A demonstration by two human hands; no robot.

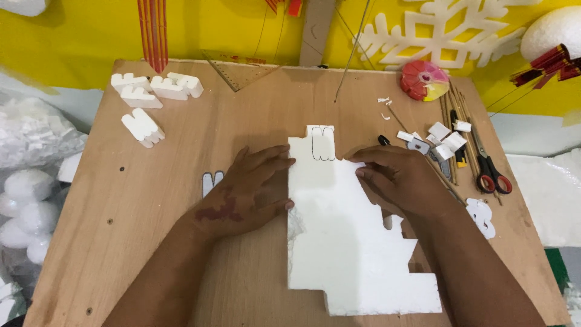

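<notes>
A white foam sheet (348, 242) with stepped, cut-away edges lies flat on the brown wooden board (151, 242). A pen-drawn outline (322, 144) marks its top tab. My left hand (245, 194) lies flat on the board, fingertips pressing the sheet's left edge. My right hand (396, 178) rests on the sheet's upper right part, fingers curled and pointing left. Whether it holds a small tool I cannot tell.
Cut foam letters (148, 97) lie at the board's far left. A small paper template (212, 180) sits left of my left hand. Red-handled scissors (490, 169), knives, sticks and foam scraps (445, 139) crowd the right side. A clear set square (239, 69) lies at the back.
</notes>
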